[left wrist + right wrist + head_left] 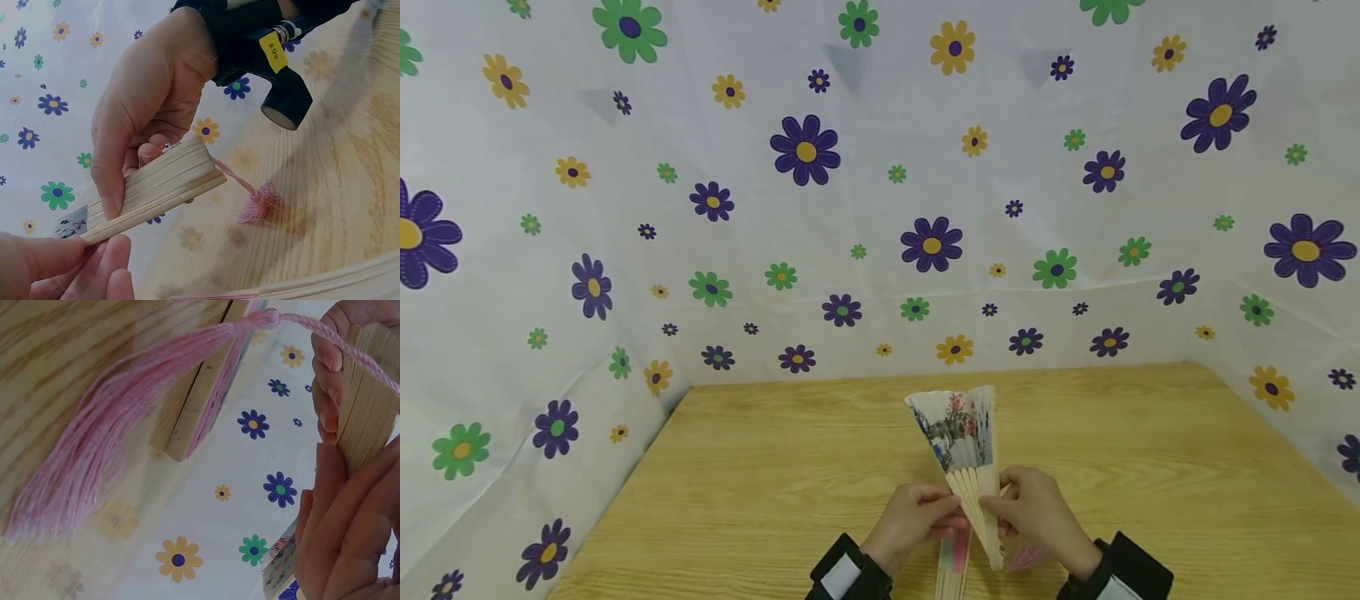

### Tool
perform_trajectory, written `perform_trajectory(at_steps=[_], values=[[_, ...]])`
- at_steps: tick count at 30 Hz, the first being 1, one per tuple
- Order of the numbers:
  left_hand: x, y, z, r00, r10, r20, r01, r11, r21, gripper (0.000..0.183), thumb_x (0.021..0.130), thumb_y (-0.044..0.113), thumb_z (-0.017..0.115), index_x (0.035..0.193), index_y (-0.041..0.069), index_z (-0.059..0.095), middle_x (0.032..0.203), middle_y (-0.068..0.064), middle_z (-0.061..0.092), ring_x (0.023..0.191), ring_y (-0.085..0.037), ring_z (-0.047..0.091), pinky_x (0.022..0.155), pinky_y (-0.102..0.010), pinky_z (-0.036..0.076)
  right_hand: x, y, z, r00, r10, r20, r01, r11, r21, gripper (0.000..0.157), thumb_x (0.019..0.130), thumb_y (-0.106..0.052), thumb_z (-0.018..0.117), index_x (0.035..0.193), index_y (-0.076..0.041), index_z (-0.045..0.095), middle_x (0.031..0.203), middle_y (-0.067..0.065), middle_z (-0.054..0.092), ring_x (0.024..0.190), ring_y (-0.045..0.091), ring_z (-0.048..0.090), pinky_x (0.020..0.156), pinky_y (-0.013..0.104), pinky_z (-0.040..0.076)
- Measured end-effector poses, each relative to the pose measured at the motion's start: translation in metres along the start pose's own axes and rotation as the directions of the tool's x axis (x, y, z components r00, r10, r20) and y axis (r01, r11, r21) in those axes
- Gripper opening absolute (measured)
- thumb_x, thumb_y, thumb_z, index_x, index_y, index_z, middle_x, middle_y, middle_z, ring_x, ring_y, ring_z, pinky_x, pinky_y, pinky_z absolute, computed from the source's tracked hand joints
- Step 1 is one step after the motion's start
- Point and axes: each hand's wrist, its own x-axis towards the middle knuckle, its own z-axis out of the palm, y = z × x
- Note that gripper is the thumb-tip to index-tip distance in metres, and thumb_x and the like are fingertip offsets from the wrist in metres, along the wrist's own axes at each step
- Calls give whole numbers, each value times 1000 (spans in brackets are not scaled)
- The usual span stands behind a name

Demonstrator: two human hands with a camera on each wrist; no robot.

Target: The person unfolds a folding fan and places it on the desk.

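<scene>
A partly spread folding fan (pixel 973 479) with pale wooden ribs stands tilted between both hands, its white leaf (pixel 958 425) painted with red flowers and dark patches. My left hand (pixel 919 518) pinches the ribs from the left, thumb against fingers. On the other side, my right hand (pixel 1041 510) grips the ribs with its thumb (pixel 111 203) along the face. From the narrow end of the fan hangs a pink tassel (pixel 134 406) on a twisted cord, reaching down near the tabletop. In the left wrist view the ribs are stacked closely together.
A second, folded fan (pixel 953 567) with pink on its leaf lies on the wooden table (pixel 760 483), just below the hands. Flower-printed white cloth (pixel 865 200) walls the table's back and both sides.
</scene>
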Motion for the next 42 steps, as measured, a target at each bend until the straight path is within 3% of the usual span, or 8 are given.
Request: perform_trajectory(at_steps=[7,12,17,24,30,34,42], values=[[0,-2,0,1000,9,-25,-9,999,-37,28,94,12,56,110,-10,64,89,-15,73,73,-5,68,69,-22,57,2,0,-2,1000,5,-30,-5,1000,-13,15,83,-11,69,86,2,62,50,0,56,44,15,56,44,26,48],[-1,-4,0,1000,0,-19,-1,999,-40,27,94,9,55,110,-12,63,92,-18,72,75,-6,68,69,-21,57,2,3,-4,1000,5,-17,-5,1000,8,17,84,-13,68,88,2,61,50,0,56,46,17,57,46,26,47],[-1,-4,-3,1000,5,-12,-5,999,-43,27,94,9,56,110,-10,64,89,-15,73,75,-6,68,69,-20,57,2,2,-4,1000,13,-24,-13,1000,21,19,85,-17,67,86,2,65,51,1,58,47,16,57,48,30,50],[-4,-5,-5,1000,-12,-26,11,1000,-21,25,94,10,56,108,-8,65,87,-12,73,74,-6,69,68,-20,57,4,4,-6,998,28,-57,-27,1000,11,19,84,-17,68,74,-2,64,50,-1,56,48,14,56,45,25,44],[-6,-4,-6,1000,-20,-18,20,999,-28,25,94,10,56,107,-8,65,86,-9,73,74,-5,68,67,-19,56,4,4,-6,998,18,-58,-17,1000,14,19,83,-17,69,74,-2,63,52,2,58,47,15,56,46,29,49],[-5,-3,-8,1000,-13,-22,12,999,-38,23,94,12,56,104,-7,66,82,-5,73,73,-4,68,67,-19,55,4,1,-6,994,58,-96,-58,998,4,19,82,-18,69,72,-4,62,54,4,59,43,13,52,43,27,45],[-6,-6,-10,999,1,-33,-1,1000,-13,22,94,10,55,101,-8,66,84,-9,73,73,-4,68,68,-20,56,5,2,-8,988,97,-117,-98,995,-1,22,83,-18,69,68,-5,59,54,2,59,41,10,43,40,22,36]])
